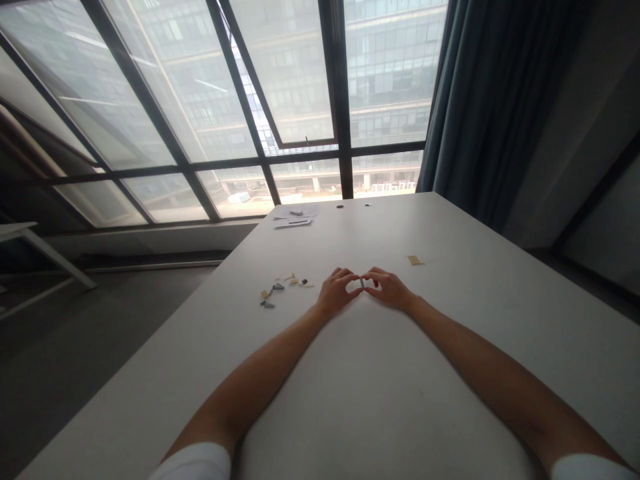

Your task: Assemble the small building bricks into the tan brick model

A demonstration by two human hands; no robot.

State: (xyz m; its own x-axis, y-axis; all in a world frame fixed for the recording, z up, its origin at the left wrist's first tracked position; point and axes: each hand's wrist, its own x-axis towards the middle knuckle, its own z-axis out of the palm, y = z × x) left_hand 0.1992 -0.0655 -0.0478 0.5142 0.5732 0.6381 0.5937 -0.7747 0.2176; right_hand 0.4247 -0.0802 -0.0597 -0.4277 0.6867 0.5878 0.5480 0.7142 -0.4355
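Note:
My left hand (339,289) and my right hand (389,287) meet over the middle of the white table (380,373). Between their fingertips they hold a small grey building-block piece (363,283), upright and narrow; its exact shape is too small to make out. Thumb and fingers of each hand are closed in a pinch on it. Left of my left hand lies a loose group of small pieces: grey ones (278,287), a tan one (265,294), cream ones and a black one (304,281). Beyond my right hand a flat tan piece (414,260) lies alone.
Papers (293,220) with small items on them lie at the table's far left corner. A dark round object (340,207) and a small white-and-dark item (369,205) sit near the far edge. Windows stand beyond, with a blue curtain (470,120) at the right.

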